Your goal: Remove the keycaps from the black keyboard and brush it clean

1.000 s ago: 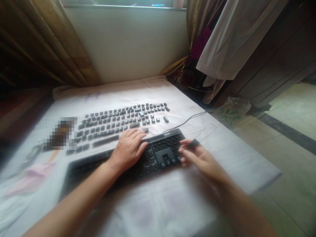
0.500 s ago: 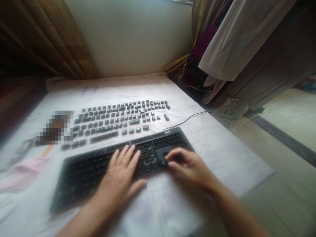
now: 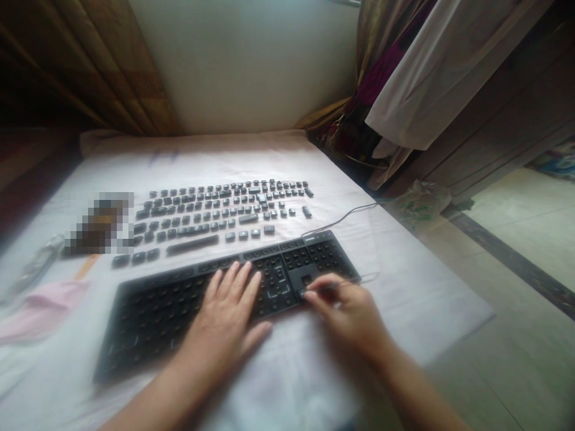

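Note:
A black keyboard (image 3: 148, 317) with most of its keycaps off lies at a slant on the white-covered table. My left hand (image 3: 227, 311) is spread flat over its middle, fingers apart, thumb past the near edge. At the arrow-key area, my right hand (image 3: 348, 308) is pinched around a thin wire tool, whose looped end (image 3: 371, 277) sticks out to the right. Its fingertips touch or hover right beside a dark key; which of these is hard to tell. Behind the keyboard, loose black keycaps (image 3: 191, 231) lie in rows, with a long space bar (image 3: 193, 244) in front.
A blurred-out dark object (image 3: 99, 224), a pink cloth (image 3: 45, 308) and a clear plastic item (image 3: 38, 263) lie at left. The keyboard's cable (image 3: 345, 212) runs off the table's right edge. A plastic bag (image 3: 422, 200) and hanging white cloth (image 3: 417, 90) are beyond it.
The right fingers have tilted and drawn closer together at the arrow-key area, and the wire loop stands out more clearly. My left hand stays spread on the keyboard. The view has shifted slightly.

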The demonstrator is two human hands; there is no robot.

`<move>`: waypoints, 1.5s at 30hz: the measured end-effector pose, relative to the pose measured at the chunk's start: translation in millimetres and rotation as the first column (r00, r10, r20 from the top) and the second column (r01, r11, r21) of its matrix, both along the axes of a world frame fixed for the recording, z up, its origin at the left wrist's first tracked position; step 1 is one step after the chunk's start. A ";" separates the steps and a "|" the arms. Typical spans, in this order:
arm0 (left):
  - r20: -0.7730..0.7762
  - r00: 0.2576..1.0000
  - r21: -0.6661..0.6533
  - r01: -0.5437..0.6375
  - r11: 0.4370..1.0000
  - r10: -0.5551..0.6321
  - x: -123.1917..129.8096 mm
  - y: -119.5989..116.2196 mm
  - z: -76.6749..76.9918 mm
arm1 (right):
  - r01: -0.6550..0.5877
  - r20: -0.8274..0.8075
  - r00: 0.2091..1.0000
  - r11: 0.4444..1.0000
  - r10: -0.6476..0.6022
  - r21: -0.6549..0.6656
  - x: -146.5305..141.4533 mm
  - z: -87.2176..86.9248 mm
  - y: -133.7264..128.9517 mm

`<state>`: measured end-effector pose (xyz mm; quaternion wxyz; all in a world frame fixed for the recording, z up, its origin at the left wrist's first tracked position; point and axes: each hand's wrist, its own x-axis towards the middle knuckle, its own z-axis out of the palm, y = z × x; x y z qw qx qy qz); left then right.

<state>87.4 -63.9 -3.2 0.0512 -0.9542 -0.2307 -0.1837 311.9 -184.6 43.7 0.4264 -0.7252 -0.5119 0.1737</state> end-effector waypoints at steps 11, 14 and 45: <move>-0.036 0.999 0.020 -0.017 1.000 0.018 2.0 -2.7 5.2 | -0.157 0.246 0.961 0.980 0.123 0.122 2.7 -7.3 8.7; -0.013 0.999 0.000 -0.034 0.999 0.034 2.5 -3.7 4.5 | -0.296 0.313 0.922 0.937 0.230 0.186 11.4 -9.8 12.6; -0.033 0.998 -0.039 -0.052 0.998 0.050 4.3 -5.6 5.7 | -0.422 0.571 0.778 0.891 0.263 0.164 16.6 -20.3 7.0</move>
